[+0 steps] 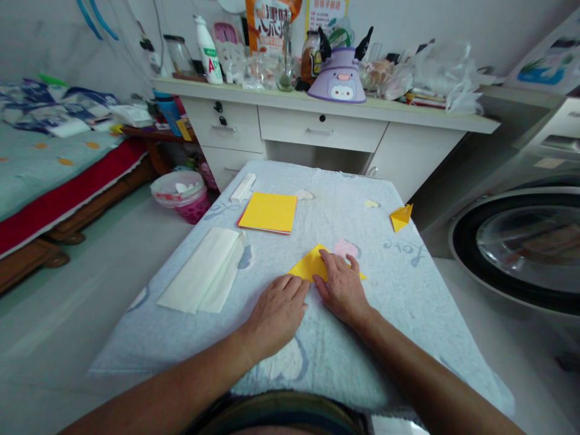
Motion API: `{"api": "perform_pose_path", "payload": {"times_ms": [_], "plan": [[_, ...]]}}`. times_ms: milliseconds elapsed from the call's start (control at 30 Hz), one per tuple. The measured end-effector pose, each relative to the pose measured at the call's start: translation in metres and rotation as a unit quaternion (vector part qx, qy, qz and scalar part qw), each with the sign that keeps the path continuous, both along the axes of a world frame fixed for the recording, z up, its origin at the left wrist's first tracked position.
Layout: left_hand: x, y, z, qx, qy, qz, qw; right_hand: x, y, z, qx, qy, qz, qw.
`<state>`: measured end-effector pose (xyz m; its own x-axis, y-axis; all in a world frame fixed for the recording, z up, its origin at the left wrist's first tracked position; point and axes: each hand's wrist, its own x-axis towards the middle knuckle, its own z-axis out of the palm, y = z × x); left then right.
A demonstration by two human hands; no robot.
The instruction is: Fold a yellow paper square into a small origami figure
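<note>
yellow paper [310, 264] under flat right hand [342, 289], left hand [277, 314] flat alongside; scraps [181, 188] in pink tub [193, 211]

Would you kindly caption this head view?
Left hand and right hand press a folded yellow paper triangle on a pale blue tablecloth.

Cloth-covered table [399, 284], yellow paper stack [269, 212], folded triangle [310, 264] (yellow), perhaps white tissue [203, 270]
</note>
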<state>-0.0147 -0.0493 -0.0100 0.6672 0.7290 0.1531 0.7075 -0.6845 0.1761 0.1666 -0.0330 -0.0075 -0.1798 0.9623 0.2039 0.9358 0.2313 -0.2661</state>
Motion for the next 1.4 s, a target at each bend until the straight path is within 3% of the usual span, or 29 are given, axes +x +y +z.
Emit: {"api": "perform_pose_path", "payload": {"times_ms": [233,733,1267,1400], "plan": [[-0.001,-0.003,0.005,0.004,0.025,0.013,1.0,0.0,0.0,0.002,0.002,-0.031,-0.021,0.999],[-0.002,-0.002,0.007,0.011,0.037,0.018,0.999,0.057,-0.012,-0.003,0.014,-0.066,-0.086,0.994],[-0.005,-0.003,0.005,-0.003,0.046,0.021,0.999,0.116,-0.023,-0.013,-0.004,-0.005,-0.152,0.988],[-0.005,-0.002,0.004,-0.004,0.036,0.019,0.999,0.113,-0.021,-0.009,0.03,0.061,-0.177,0.982]]}}
